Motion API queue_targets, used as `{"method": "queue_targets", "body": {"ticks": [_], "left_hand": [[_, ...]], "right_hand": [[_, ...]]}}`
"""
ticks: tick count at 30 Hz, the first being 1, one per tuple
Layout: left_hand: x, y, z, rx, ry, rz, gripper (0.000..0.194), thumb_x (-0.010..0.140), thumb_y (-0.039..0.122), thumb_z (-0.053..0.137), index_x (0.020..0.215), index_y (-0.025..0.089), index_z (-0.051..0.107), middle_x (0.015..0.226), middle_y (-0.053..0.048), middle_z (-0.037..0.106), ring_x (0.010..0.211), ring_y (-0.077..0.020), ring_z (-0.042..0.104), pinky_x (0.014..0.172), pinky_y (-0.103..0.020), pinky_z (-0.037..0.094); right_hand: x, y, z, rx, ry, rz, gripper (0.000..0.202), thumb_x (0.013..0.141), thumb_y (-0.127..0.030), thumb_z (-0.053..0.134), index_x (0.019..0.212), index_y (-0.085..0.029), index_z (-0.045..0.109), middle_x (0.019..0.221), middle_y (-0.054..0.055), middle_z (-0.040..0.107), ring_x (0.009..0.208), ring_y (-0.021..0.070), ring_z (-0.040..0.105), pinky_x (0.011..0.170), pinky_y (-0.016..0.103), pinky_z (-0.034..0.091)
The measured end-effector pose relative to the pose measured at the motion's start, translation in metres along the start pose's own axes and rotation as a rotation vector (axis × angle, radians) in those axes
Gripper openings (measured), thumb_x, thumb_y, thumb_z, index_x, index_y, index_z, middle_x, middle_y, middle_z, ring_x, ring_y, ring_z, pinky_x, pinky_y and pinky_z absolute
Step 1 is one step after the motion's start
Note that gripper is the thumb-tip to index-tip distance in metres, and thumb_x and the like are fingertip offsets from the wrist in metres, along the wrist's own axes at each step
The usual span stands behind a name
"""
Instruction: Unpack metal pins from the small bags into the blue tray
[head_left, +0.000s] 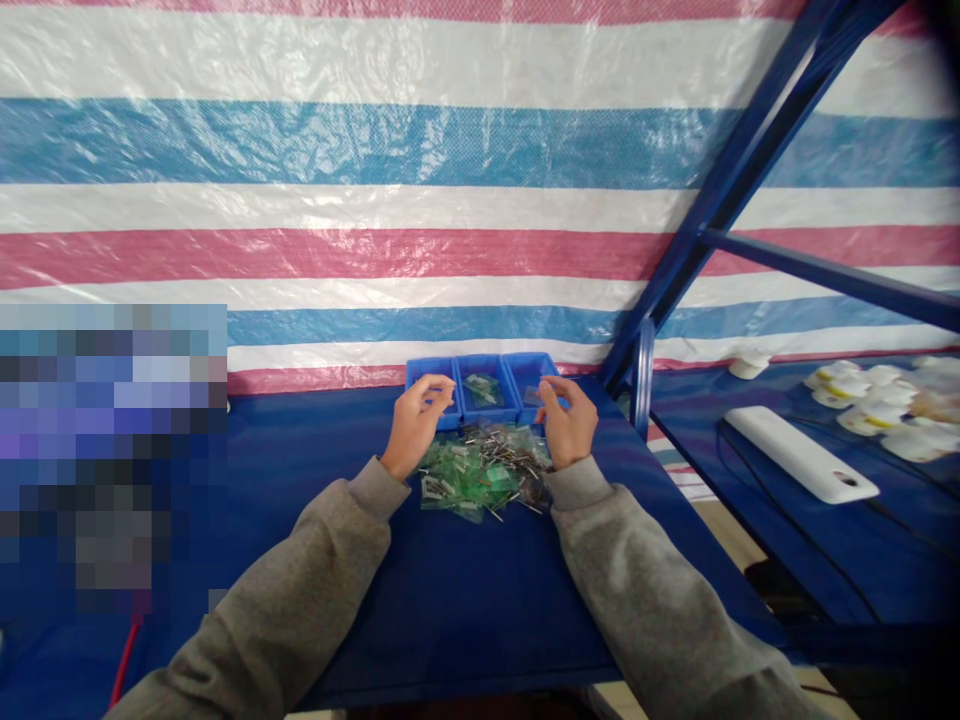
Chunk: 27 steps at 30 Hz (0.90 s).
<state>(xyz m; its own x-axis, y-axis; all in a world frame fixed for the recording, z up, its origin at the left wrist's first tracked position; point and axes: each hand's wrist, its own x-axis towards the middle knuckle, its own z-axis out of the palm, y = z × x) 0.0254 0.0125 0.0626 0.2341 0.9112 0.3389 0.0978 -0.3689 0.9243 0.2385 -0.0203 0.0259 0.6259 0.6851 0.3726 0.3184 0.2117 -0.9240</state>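
My left hand (417,420) is over the left blue bin (414,372), thumb and fingers drawn together; whatever they may pinch is too small to make out. Above the right blue bin (529,362), my right hand (571,420) pinches a small clear plastic bag (532,396) between thumb and fingertips. Between them stands the middle blue bin (480,362), with small greenish clear bags (484,388) inside. A heap of green-tinted bags (469,480) and thin metal pieces (517,450) lies on the table in front of the bins, between my wrists.
The dark blue table (465,600) runs up to a striped plastic sheet (375,210). A blue metal frame (705,230) rises at the right. Beyond it, a second table holds a white oblong device (799,455), cables and several white round parts (870,400). A red cable (124,665) lies at lower left, beside a blurred-out area.
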Motion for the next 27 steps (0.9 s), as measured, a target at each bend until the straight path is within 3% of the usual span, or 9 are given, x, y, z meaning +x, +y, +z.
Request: {"method": "queue_targets", "body": {"ticks": [2,4,7,10,17,27], "left_hand": [[0.0,-0.001,0.0,-0.004,-0.002,-0.005,0.025,0.08,0.039,0.061,0.092,0.017,0.063,0.092,-0.005,0.066,0.077,-0.0172,0.065,0.061,-0.023,0.049],[0.0,-0.001,-0.001,-0.003,-0.004,-0.006,0.025,0.081,0.039,0.06,0.092,0.017,0.063,0.093,-0.005,0.066,0.077,-0.0172,0.065,0.061,-0.023,0.049],[0.001,-0.002,-0.001,0.01,0.005,0.002,0.023,0.081,0.038,0.059,0.09,0.017,0.063,0.092,-0.005,0.066,0.077,-0.0167,0.065,0.06,-0.023,0.048],[0.001,-0.002,-0.002,0.015,0.013,0.008,0.022,0.081,0.037,0.059,0.089,0.017,0.064,0.089,-0.005,0.066,0.075,-0.0163,0.065,0.06,-0.023,0.048],[0.002,-0.001,-0.002,0.023,0.007,0.011,0.02,0.08,0.035,0.059,0.088,0.017,0.064,0.086,-0.004,0.067,0.072,-0.016,0.064,0.06,-0.023,0.048],[0.002,0.0,0.0,-0.009,-0.007,0.003,0.018,0.08,0.031,0.058,0.086,0.015,0.063,0.082,-0.004,0.066,0.066,-0.0136,0.062,0.057,-0.022,0.047]], "right_hand": [[-0.003,-0.002,0.0,-0.134,-0.086,-0.107,0.034,0.079,-0.047,0.055,0.079,-0.015,0.066,0.067,0.003,0.064,0.05,0.0122,0.055,0.051,0.025,0.044],[-0.006,-0.007,-0.001,-0.292,-0.271,-0.224,0.028,0.078,-0.043,0.059,0.071,-0.017,0.067,0.057,0.0,0.061,0.053,0.0135,0.056,0.055,0.025,0.042],[-0.012,-0.015,-0.001,-0.499,-0.622,-0.345,0.026,0.074,-0.046,0.065,0.072,-0.02,0.069,0.051,-0.002,0.059,0.05,0.0132,0.054,0.052,0.024,0.036],[-0.016,-0.018,0.0,-0.618,-0.826,-0.394,0.027,0.069,-0.047,0.071,0.08,-0.022,0.069,0.054,-0.002,0.061,0.051,0.0132,0.055,0.051,0.024,0.032],[-0.018,-0.018,0.002,-0.692,-0.902,-0.423,0.018,0.071,-0.034,0.072,0.082,-0.022,0.065,0.059,-0.004,0.061,0.056,0.0123,0.055,0.051,0.023,0.028],[-0.018,-0.01,0.005,-0.693,-0.898,-0.475,0.011,0.078,-0.031,0.066,0.077,-0.02,0.063,0.067,-0.001,0.061,0.062,0.0128,0.055,0.055,0.024,0.029]]}}
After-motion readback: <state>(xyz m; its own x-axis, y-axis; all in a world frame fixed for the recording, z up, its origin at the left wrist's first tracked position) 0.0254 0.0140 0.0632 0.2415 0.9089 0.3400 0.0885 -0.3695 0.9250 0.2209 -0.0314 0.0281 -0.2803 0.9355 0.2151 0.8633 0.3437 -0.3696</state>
